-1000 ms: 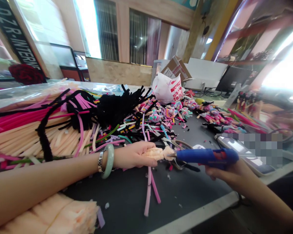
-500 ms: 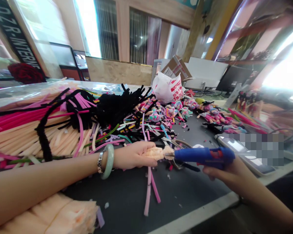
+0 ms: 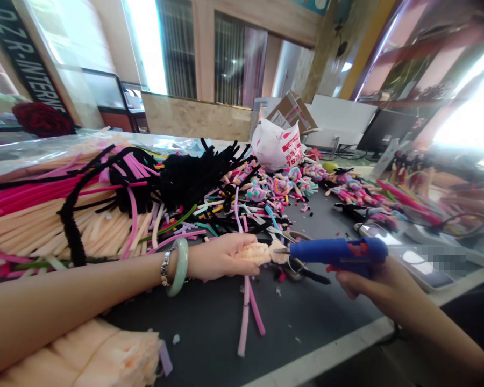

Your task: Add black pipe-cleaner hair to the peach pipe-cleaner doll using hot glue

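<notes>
Bundle of peach stems [image 3: 116, 357], banded, lies nearest, on the grey counter [image 3: 210, 328]. Left hand [image 3: 221, 257]: fingers closed around a peach fuzzy piece [image 3: 255, 253], held above the counter. Right hand [image 3: 381, 277]: fingers wrapped around the grip of a blue glue gun [image 3: 331, 253], its nozzle at the piece's rounded end. Scissors [image 3: 296, 236] lie just behind. Farther back: small dolls [image 3: 282, 185], then a white plastic bag [image 3: 275, 144].
</notes>
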The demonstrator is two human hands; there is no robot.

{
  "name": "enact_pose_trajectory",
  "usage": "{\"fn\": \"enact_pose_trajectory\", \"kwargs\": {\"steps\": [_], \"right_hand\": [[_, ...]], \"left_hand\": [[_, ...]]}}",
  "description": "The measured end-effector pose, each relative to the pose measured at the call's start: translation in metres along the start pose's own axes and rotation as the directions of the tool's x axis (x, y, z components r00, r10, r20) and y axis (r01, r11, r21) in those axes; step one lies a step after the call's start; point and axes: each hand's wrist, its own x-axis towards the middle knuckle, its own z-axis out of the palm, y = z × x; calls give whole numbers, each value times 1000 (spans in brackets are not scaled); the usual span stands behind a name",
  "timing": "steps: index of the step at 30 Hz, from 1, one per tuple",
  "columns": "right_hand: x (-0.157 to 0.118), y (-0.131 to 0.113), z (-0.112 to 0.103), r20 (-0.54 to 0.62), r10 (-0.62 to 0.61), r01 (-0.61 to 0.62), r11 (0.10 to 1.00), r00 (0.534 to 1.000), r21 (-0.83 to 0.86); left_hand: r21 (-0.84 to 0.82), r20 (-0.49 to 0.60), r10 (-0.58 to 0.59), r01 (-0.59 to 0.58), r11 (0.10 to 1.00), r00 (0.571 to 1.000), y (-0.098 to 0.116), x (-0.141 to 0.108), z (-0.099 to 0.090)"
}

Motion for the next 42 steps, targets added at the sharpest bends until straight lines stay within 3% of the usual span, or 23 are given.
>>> {"fn": "enact_pose_trajectory", "kwargs": {"steps": [6, 29, 42], "right_hand": [[0, -5, 2, 9, 41, -42, 991, 999, 129], [3, -2, -8, -1, 15, -14, 992, 1000, 124], [2, 1, -10, 6, -9, 7, 960, 1000, 281]], "left_hand": [[-12, -8, 1, -1, 1000, 1000, 0, 1, 0], [-127, 0, -7, 7, 992, 1000, 2, 1, 1], [-224, -19, 0, -4, 974, 1000, 1, 2, 1]]}}
